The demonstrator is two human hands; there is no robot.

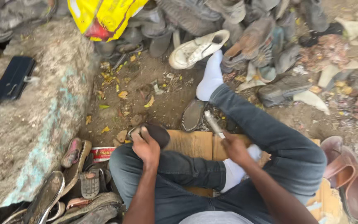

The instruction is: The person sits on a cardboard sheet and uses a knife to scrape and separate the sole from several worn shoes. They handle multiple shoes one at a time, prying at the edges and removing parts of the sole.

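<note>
On the left knee of our dark blue jeans, our left hand (pixel 146 146) is curled around a dark, rounded shoe piece (pixel 156 133), fingers closed over its near end and pressing it down against the leg. Our right hand (pixel 233 146) is closed in a fist around a slim metal-bladed tool (pixel 213 122), whose tip points up and left toward a black shoe sole (pixel 192 114) lying on the dirt just past the far edge of the flattened brown cardboard sheet (pixel 191 143) we sit on. Our right leg stretches out over the cardboard's far right corner, its white sock (pixel 210 79) touching a worn white sneaker (pixel 197 49). Brown leather sandals (pixel 347 174) lie beside the cardboard's right edge.
</note>
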